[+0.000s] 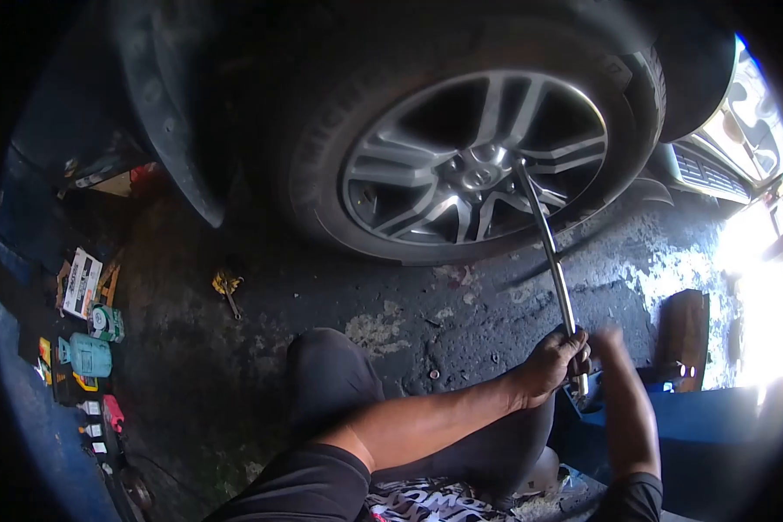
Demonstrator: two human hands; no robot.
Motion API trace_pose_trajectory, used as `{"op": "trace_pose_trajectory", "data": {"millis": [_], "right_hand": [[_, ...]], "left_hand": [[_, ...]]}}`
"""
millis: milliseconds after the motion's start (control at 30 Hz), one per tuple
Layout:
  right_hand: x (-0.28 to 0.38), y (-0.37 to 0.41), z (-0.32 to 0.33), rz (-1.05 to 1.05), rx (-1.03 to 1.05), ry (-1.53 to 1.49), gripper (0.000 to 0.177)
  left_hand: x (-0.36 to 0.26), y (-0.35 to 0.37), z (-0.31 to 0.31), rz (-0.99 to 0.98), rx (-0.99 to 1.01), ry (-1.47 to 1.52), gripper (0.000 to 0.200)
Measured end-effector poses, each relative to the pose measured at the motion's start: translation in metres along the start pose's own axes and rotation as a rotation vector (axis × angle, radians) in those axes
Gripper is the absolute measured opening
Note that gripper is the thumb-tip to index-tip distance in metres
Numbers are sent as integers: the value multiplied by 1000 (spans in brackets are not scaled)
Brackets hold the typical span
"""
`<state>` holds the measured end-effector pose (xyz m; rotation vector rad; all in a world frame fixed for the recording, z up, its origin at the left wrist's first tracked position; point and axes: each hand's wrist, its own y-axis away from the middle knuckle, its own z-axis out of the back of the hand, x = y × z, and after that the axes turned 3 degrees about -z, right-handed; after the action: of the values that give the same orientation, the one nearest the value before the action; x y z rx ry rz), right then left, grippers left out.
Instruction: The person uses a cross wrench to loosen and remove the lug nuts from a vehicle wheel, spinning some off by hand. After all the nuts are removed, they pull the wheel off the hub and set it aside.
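Note:
My left hand (552,365) is closed around the lower end of a long metal lug wrench (552,246). The wrench slants up to the wheel hub, its far end at a lug beside the centre cap (478,177). A dark, smeared bar shows at about the middle of its shaft. My right hand (607,344) is blurred by motion just right of the wrench's near end, its fingers not distinct. The silver alloy wheel (418,175) sits in a black tyre (322,187) on the car above me.
On the floor lie a wrench with something yellow (228,285) and a small ring-like part (434,374). Along the left stand a white box (82,283), a green can (106,322) and a teal container (90,355). A blue object (696,426) is at right; bright light enters behind it.

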<state>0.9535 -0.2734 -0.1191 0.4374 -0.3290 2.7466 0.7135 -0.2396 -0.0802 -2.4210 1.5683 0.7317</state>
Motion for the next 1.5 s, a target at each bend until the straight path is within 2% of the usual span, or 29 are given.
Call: {"op": "trace_pose_trajectory", "data": {"millis": [33,200,233,267,300,333,433,500,567,667,767,867,967,1033,1100,1133,1200,1233,1300,1400,1433,1500], "right_hand": [[-50,46,-36,633,-207,-202,38],[-21,82,-38,-563,692,7,44],[-22,72,-31,-617,651,67,45],[-23,71,-27,-590,351,-146,44],[-21,65,-18,-586,102,-101,44],[-33,53,-9,-537,-12,-52,47],[-11,20,44,-457,-382,-258,51],[43,2,82,-318,-601,-485,46],[90,-9,113,-166,-714,-300,47],[164,-20,136,209,-940,-93,47],[210,-20,152,468,-938,140,47],[235,-28,149,698,-863,68,46],[257,-25,130,854,-717,224,37],[281,-31,101,1051,-702,223,29],[295,-63,78,1160,-681,377,23],[294,-75,80,1156,-640,416,19],[292,-90,94,1101,-533,418,13],[287,-93,108,1055,-547,396,10],[263,-88,127,813,-592,354,8],[158,-106,139,561,-690,-6,16],[86,-110,117,423,-572,74,20],[-92,-67,-41,-35,66,166,32]], "left_hand": [[-6,3,-2,20,-16,-16,16],[-15,1,1,4,-26,-18,17],[-17,2,0,0,-6,16,18],[-17,2,1,-1,-4,6,18],[-17,0,2,-4,0,-3,18],[-16,-1,3,-9,2,-11,18],[-21,-1,2,-16,-6,-25,18],[-23,-1,1,-10,-29,-29,18],[-21,-6,1,-6,-59,-47,18],[-22,-7,2,-20,-30,-14,19],[-26,-6,0,-26,-15,-31,22],[-26,-6,3,-21,6,-23,20],[-25,1,-10,-194,-60,-91,29],[4,-9,16,-171,2,311,30],[-5,-8,18,-61,32,98,29],[-3,-11,17,-98,31,-54,26],[-15,3,0,80,26,-13,25],[-11,1,0,74,54,1,25],[1,-2,0,54,107,37,27],[10,-4,4,14,12,-54,25],[12,1,3,8,20,-35,25],[1,4,3,-40,55,-29,24]]}}
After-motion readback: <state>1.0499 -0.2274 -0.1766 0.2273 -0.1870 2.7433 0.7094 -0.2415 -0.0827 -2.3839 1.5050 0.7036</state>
